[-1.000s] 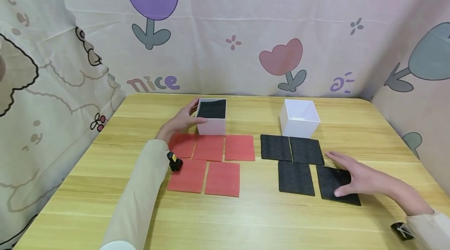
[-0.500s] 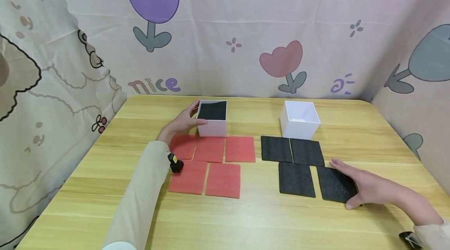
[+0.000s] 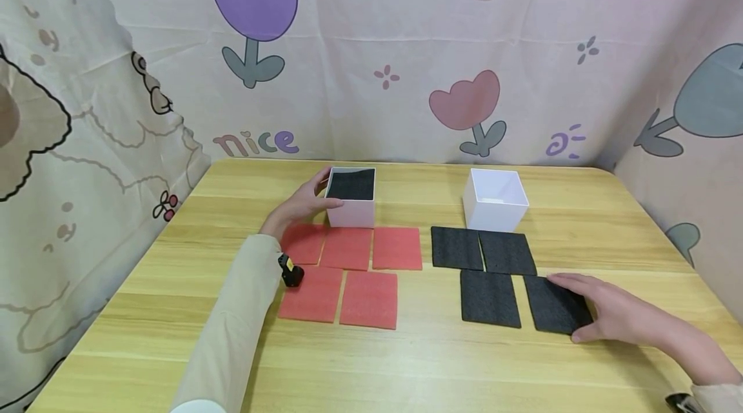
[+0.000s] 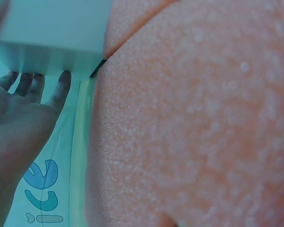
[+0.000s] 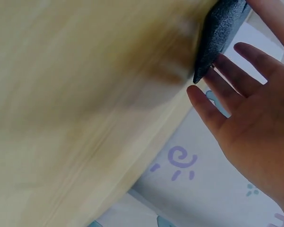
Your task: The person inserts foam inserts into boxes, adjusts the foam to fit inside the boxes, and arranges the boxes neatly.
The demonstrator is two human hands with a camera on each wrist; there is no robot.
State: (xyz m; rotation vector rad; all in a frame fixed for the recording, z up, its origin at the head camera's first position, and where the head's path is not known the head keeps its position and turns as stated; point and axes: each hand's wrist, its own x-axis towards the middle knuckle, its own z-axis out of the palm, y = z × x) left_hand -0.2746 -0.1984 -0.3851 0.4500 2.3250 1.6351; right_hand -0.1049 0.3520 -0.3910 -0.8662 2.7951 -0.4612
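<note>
My left hand (image 3: 298, 206) holds a white square box (image 3: 351, 213), thumb on its front and fingers round the left and far sides. Black material (image 3: 351, 184) fills that box almost to the rim. In the left wrist view, fingertips (image 4: 64, 78) touch the box wall (image 4: 52, 28). On the right, my right hand (image 3: 624, 313) touches the right edge of a black square sheet (image 3: 554, 305), with thumb and fingers spread along it. The right wrist view shows those fingers extended, close to the sheet's edge (image 5: 220, 35); whether they pinch it is not visible there.
Several red square sheets (image 3: 368, 300) lie in two rows before the left box. More black squares (image 3: 490, 298) lie left of my right hand. A second white box (image 3: 495, 210) stands behind them. Patterned cloth (image 3: 360, 26) hangs behind the wooden table (image 3: 418, 368).
My right hand has slid off the top of the black sheet to its right edge, thumb and fingers now closer around it. The left hand stays on its box.
</note>
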